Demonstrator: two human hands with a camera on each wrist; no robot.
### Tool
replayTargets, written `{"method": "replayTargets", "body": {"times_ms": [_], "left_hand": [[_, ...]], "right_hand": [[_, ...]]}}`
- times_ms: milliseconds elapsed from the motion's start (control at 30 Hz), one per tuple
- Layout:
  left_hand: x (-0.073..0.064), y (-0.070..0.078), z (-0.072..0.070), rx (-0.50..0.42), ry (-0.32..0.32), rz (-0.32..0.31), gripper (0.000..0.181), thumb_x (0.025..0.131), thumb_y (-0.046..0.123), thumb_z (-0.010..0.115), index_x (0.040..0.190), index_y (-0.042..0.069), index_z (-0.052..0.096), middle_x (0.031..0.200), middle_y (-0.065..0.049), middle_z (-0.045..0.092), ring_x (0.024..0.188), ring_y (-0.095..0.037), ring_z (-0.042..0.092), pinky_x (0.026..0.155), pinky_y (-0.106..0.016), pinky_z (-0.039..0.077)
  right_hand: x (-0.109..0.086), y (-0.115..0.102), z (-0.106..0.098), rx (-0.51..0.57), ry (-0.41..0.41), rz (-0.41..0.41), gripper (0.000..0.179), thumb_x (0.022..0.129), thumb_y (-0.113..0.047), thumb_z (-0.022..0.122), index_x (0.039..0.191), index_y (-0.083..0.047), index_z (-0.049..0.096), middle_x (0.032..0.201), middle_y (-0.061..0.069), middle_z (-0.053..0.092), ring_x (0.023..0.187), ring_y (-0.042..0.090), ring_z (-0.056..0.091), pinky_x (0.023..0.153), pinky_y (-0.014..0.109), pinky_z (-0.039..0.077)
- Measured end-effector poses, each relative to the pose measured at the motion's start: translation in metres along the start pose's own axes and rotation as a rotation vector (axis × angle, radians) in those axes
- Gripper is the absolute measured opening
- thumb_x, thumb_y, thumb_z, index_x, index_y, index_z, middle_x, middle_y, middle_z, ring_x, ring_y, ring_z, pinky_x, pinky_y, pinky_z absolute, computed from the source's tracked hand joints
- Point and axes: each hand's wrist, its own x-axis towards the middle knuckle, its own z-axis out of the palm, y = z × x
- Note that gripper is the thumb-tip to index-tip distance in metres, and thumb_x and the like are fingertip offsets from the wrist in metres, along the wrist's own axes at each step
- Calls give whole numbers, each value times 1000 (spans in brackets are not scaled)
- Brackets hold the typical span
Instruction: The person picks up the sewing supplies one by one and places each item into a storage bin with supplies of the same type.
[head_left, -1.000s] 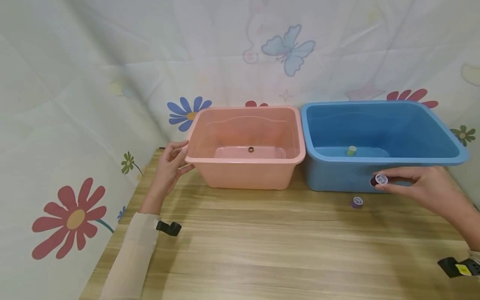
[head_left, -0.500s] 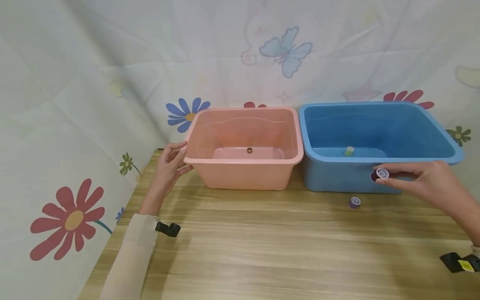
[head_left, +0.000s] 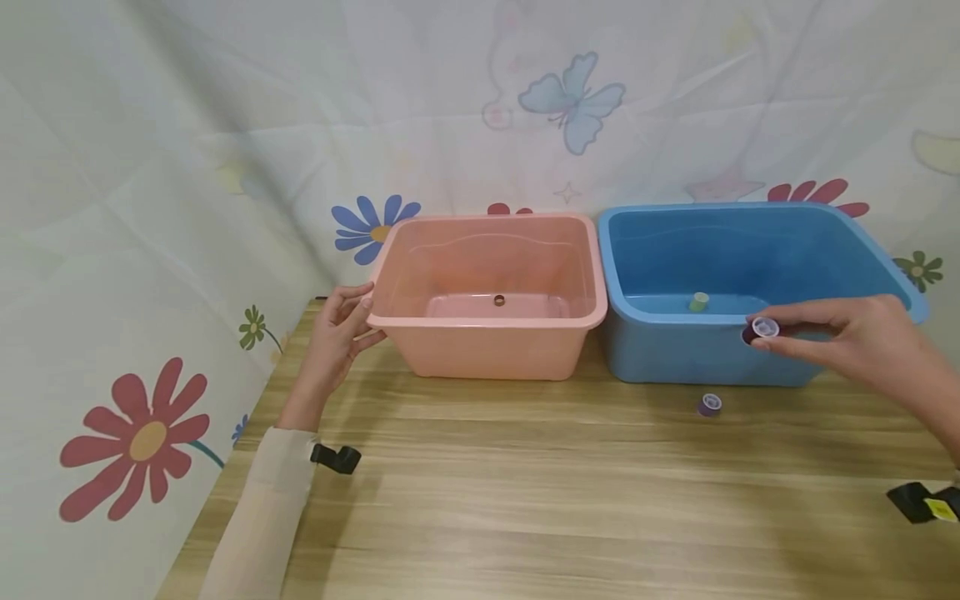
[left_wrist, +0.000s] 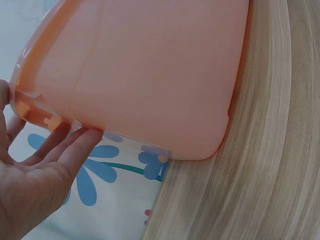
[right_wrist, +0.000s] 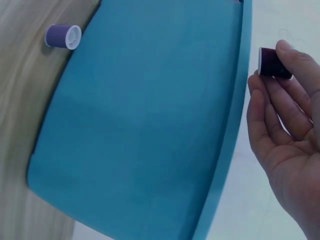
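The step in hand looks to be the transfer of a small, dark purple spool with a white end [right_wrist: 272,63], lifted off the wood-grain worktop [head_left: 525,483]. The right hand [head_left: 870,336] pinches it between thumb and fingertips, outside the large blue plastic tub [head_left: 675,350] and about level with its front rim. The left hand [head_left: 332,342] grips the left rim of the pink plastic tub [head_left: 487,352], fingers against its outer wall, apparently to steady it. A pale green cylinder [head_left: 699,302] is in the blue tub and a small brown ring-like piece [head_left: 499,300] in the pink one, so sorting seems likely. The next move probably calls for raising the spool clear of the rim, carrying it over the blue tub, and parting thumb and fingers; that destination is a guess from nearness. A lighter purple spool [head_left: 709,406] stands on the worktop before the blue tub, likely the following pick.
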Motion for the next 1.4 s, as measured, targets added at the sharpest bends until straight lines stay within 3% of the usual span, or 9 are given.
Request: {"method": "replayTargets", "body": {"times_ms": [100, 233, 267, 367, 467, 600, 733, 1000, 1400], "left_hand": [[0, 0, 0, 0, -4, 4, 39, 106, 21, 57, 140, 5, 49, 136, -13, 53, 102, -19, 72, 85, -34, 62], [0, -1, 0, -4, -10, 6, 39, 106, 20, 56, 141, 4, 48, 136, -13, 52, 103, -19, 72, 85, -35, 62], [0, -1, 0, -5, -11, 6, 39, 106, 20, 55, 141, 4, 48, 137, -13, 52, 103, -19, 72, 85, -35, 62], [0, -1, 0, -6, -12, 5, 39, 107, 20, 55, 141, 4, 48, 137, -13, 52, 103, -19, 72, 85, -35, 62], [-1, -1, 0, -1, -10, 3, 39, 106, 20, 55, 141, 4, 48, 138, -14, 51, 103, -19, 72, 85, -35, 62], [0, -1, 1, 1, -10, 3, 40, 106, 21, 56, 142, 4, 48, 139, -14, 51, 103, -19, 72, 85, -35, 62], [0, 0, 1, -1, -12, 10, 41, 107, 21, 55, 142, 2, 47, 139, -14, 51, 103, -20, 72, 85, -35, 62], [0, 1, 0, 2, -15, 9, 40, 107, 20, 55, 142, 2, 47, 138, -14, 51, 102, -19, 72, 85, -35, 62], [1, 0, -1, 5, -14, 11, 36, 106, 20, 56, 137, 4, 50, 136, -11, 53, 101, -19, 72, 85, -36, 62]], "right_hand": [[3, -2, -3, -29, 4, -13, 35, 84, -23, 86, 113, -7, 79, 89, 11, 78, 82, -14, 59, 56, 12, 46], [8, -6, -8, -72, 10, -24, 37, 84, -24, 86, 115, -6, 78, 88, 12, 78, 89, 29, 70, 53, 18, 47], [10, -8, -9, -76, 10, -26, 37, 84, -25, 86, 115, -6, 78, 87, 11, 78, 88, 31, 69, 53, 19, 47], [13, -11, -13, -74, 15, -37, 38, 84, -25, 86, 115, -5, 77, 87, 11, 78, 76, 17, 66, 49, 21, 43], [16, -14, -17, -110, 25, -69, 37, 83, -22, 87, 113, -3, 78, 83, 10, 77, 58, 2, 52, 44, 24, 34], [19, -19, -23, -161, 15, -70, 38, 82, -22, 87, 112, -1, 77, 81, 11, 77, 50, 6, 45, 42, 28, 28], [24, -23, -27, -197, -2, -68, 37, 82, -23, 87, 111, -2, 78, 85, 15, 77, 53, 5, 48, 43, 27, 32], [37, -27, -31, -265, -15, -162, 34, 79, -25, 89, 109, -12, 81, 93, 11, 78, 57, 2, 54, 44, 27, 36], [52, -30, -37, -247, -3, -304, 32, 73, -21, 92, 103, -12, 82, 80, 1, 77, 49, 2, 51, 41, 26, 31]]}}
